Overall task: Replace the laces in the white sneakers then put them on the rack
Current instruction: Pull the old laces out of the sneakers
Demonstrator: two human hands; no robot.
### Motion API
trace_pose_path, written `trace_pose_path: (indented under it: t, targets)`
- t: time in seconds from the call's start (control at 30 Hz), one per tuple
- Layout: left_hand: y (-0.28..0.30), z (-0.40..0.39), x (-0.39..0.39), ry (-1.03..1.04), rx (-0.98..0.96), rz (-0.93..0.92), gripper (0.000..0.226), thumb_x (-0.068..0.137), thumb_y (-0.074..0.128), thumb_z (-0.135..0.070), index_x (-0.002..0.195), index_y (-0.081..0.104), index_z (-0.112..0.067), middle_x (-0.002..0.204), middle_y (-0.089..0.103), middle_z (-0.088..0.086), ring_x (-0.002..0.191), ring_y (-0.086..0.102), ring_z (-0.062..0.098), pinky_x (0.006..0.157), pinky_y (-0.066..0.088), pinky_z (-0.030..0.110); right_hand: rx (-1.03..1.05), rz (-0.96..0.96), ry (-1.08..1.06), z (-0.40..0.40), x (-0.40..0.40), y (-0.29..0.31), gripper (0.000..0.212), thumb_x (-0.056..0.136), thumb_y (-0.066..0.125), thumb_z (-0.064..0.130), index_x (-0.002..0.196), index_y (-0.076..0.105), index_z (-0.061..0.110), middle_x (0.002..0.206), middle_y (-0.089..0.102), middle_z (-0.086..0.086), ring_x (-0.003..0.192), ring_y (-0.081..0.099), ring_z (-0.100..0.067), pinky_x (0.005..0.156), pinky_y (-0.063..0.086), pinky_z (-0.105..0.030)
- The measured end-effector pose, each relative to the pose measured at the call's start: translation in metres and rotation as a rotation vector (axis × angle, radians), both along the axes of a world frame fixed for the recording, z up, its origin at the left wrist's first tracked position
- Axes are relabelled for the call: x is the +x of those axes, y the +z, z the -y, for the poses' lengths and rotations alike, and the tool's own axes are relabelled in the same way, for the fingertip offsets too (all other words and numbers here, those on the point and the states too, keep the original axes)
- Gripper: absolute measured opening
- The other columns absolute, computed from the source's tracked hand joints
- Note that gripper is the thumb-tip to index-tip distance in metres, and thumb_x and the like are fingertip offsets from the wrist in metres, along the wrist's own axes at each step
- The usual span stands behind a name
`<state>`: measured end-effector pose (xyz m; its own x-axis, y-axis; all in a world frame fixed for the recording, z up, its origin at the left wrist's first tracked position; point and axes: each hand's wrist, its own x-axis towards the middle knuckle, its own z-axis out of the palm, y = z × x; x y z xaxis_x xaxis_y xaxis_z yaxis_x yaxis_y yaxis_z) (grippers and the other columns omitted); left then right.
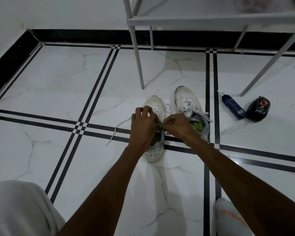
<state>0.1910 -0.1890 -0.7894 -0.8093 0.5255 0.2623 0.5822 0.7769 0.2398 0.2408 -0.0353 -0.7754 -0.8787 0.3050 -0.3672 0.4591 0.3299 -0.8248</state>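
Observation:
Two white sneakers stand side by side on the tiled floor, toes pointing away from me. Over the left sneaker (pixel 156 103) my left hand (pixel 143 124) and my right hand (pixel 174 124) meet, each pinching a part of its white lace (pixel 117 129) near the tongue. One lace end trails loose over the floor to the left. The right sneaker (pixel 186 99) is laced, with loose ends hanging off its right side. The white rack (pixel 177 20) stands just beyond the shoes.
A dark blue spray bottle (pixel 232 106) lies to the right of the shoes, next to a black container (pixel 259 108). Rack legs (pixel 138 62) reach the floor behind the sneakers. My knees, in light cloth, are at the bottom corners.

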Motion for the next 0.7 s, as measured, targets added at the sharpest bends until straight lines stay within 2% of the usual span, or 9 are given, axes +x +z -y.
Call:
trace_pose_path:
  t: [0.1,0.2,0.33,0.37,0.47,0.5,0.53,0.6,0.7]
  targets:
    - [-0.005,0.001,0.000,-0.071,-0.051,-0.028,0.019,0.084,0.061,-0.027,0.095,0.072,-0.016,0.118,0.061,0.006,0.108,0.053,0.033,0.080,0.046,0.044,-0.094,0.031,-0.079,-0.002,0.002,0.004,0.044,0.043,0.086,0.044,0.075,0.068,0.020,0.079,0.075,-0.006,0.081,0.073,-0.026,0.082,0.060,-0.050]
    - [-0.007,0.001,-0.004,-0.088,-0.070,-0.046,0.018,0.081,0.074,-0.025,0.096,0.070,-0.015,0.114,0.063,0.006,0.102,0.056,0.032,0.078,0.045,0.044,-0.154,0.045,-0.088,-0.003,0.003,0.007,0.067,0.030,0.078,0.051,0.084,0.067,0.014,0.082,0.075,-0.008,0.082,0.073,-0.027,0.081,0.060,-0.049]
    - [-0.006,0.002,0.002,-0.150,-0.097,-0.160,0.018,0.082,0.076,-0.024,0.097,0.070,-0.016,0.113,0.063,0.006,0.101,0.056,0.029,0.078,0.045,0.042,-0.127,0.050,-0.102,-0.002,0.003,0.009,0.052,0.043,0.087,0.038,0.081,0.063,0.012,0.080,0.074,-0.012,0.079,0.073,-0.029,0.078,0.061,-0.050]
    - [-0.011,0.003,0.001,-0.045,-0.011,-0.105,0.017,0.087,0.071,-0.024,0.100,0.067,-0.014,0.112,0.061,0.007,0.101,0.054,0.028,0.078,0.044,0.041,-0.113,0.044,-0.117,-0.001,0.003,0.008,0.042,0.052,0.089,0.029,0.080,0.063,0.010,0.078,0.074,-0.013,0.076,0.073,-0.029,0.075,0.062,-0.050]
    - [-0.011,0.013,-0.010,0.640,0.511,0.316,0.031,0.095,0.050,-0.027,0.101,0.061,0.001,0.107,0.060,0.018,0.103,0.056,0.032,0.083,0.044,0.043,-0.041,0.023,-0.150,0.000,0.006,0.006,0.027,0.068,0.086,0.016,0.082,0.067,0.003,0.076,0.074,-0.017,0.064,0.072,-0.023,0.063,0.062,-0.034]
    - [-0.012,0.020,-0.015,0.742,0.594,0.396,0.034,0.094,0.049,-0.025,0.104,0.059,0.006,0.109,0.060,0.022,0.106,0.057,0.035,0.087,0.045,0.045,-0.012,0.017,-0.139,0.001,0.006,0.005,0.023,0.070,0.085,0.015,0.081,0.069,0.003,0.075,0.074,-0.015,0.061,0.071,-0.021,0.062,0.062,-0.032]
    - [-0.013,0.024,-0.013,0.725,0.600,0.388,0.031,0.094,0.051,-0.019,0.109,0.056,0.007,0.112,0.058,0.022,0.109,0.056,0.035,0.090,0.045,0.044,0.010,0.012,-0.117,0.002,0.006,0.003,0.020,0.071,0.084,0.015,0.078,0.070,0.005,0.073,0.074,-0.013,0.060,0.072,-0.020,0.065,0.063,-0.034]
    - [-0.002,0.023,0.000,0.465,0.579,0.232,0.027,0.092,0.057,-0.011,0.117,0.053,-0.003,0.117,0.054,0.012,0.110,0.050,0.025,0.090,0.044,0.034,0.042,0.005,-0.079,0.002,0.004,0.004,0.016,0.070,0.085,0.018,0.072,0.071,0.010,0.070,0.073,-0.008,0.064,0.073,-0.022,0.072,0.063,-0.042]
    - [0.009,0.010,0.014,0.023,0.245,0.115,0.029,0.086,0.064,-0.020,0.114,0.060,-0.014,0.123,0.056,0.004,0.116,0.045,0.024,0.091,0.040,0.033,0.071,0.015,-0.043,-0.001,-0.001,0.004,0.015,0.069,0.086,0.023,0.069,0.073,0.015,0.071,0.074,-0.004,0.071,0.073,-0.021,0.079,0.061,-0.043]
